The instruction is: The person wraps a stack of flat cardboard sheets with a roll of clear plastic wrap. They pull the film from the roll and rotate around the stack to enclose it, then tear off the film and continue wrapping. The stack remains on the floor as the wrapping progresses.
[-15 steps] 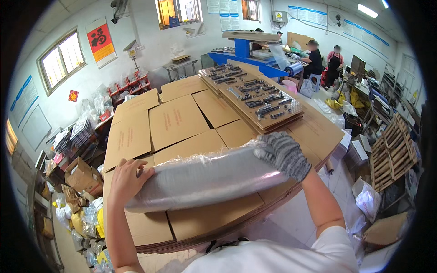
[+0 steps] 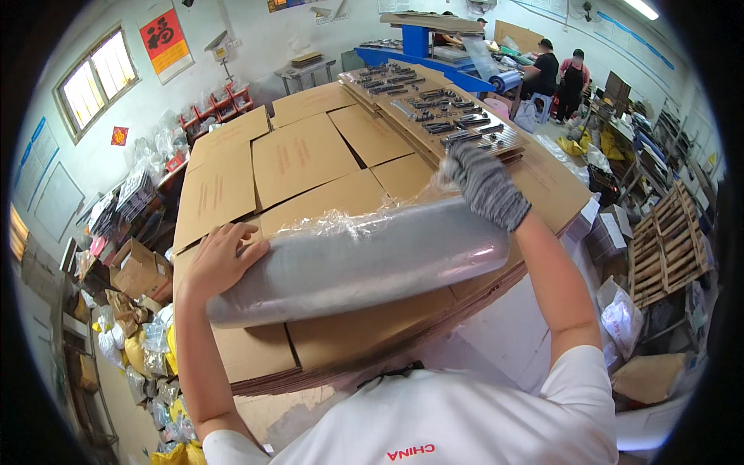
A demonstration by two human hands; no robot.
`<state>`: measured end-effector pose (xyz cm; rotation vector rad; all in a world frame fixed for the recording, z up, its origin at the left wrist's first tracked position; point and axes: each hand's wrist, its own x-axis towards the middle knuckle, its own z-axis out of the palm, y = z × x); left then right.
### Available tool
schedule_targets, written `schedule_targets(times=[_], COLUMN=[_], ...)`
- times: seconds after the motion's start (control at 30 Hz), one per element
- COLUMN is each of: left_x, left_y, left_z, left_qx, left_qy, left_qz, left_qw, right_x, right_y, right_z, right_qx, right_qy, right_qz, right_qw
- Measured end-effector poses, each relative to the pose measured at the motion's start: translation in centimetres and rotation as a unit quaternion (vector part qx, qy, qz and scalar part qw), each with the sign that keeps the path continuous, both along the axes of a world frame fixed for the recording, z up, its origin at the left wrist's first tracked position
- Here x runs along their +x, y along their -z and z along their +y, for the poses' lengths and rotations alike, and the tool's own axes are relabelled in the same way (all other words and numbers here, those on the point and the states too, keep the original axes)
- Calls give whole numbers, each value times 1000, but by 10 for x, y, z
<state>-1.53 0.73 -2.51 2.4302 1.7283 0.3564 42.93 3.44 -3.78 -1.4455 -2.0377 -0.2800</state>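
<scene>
A thick roll of clear plastic film [image 2: 356,267] lies crosswise on flat brown cardboard sheets [image 2: 306,159]. My bare left hand [image 2: 221,260] rests on the roll's left end, its thumb apart from the fingers. Over the far right end, my right hand [image 2: 488,186], in a grey knitted glove, is closed on the film's loose edge. That edge rises off the roll toward the glove, and crumpled film runs along the roll's far side. Just beyond the glove, dark metal parts packed under clear film on cardboard [image 2: 434,101] sit in a stack; the glove overlaps its near corner.
A blue machine [image 2: 422,58] with a film roll stands behind the cardboard, and co-workers [image 2: 542,70] are at the far right. Plastic bags and cartons [image 2: 141,270] crowd the left floor. A wooden pallet [image 2: 668,244] leans on the right.
My right hand has moved up and away from me, lifting the film's edge off the roll. My left hand stays on the left end. The view has tipped downward slightly.
</scene>
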Motion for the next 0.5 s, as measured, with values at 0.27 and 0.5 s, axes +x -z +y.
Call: schedule_targets(times=[0.27, 0.5], left_x=[18, 44], left_y=[-8, -16], left_z=[21, 22], left_qx=[-113, -114], left_qy=[84, 145], left_qz=[13, 2], left_qw=[990, 983], right_x=[-18, -26], right_y=[-34, -34], right_z=[73, 113], right_qx=[-55, -175], right_qy=[60, 31], right_qz=[-9, -190], right_qw=[997, 966])
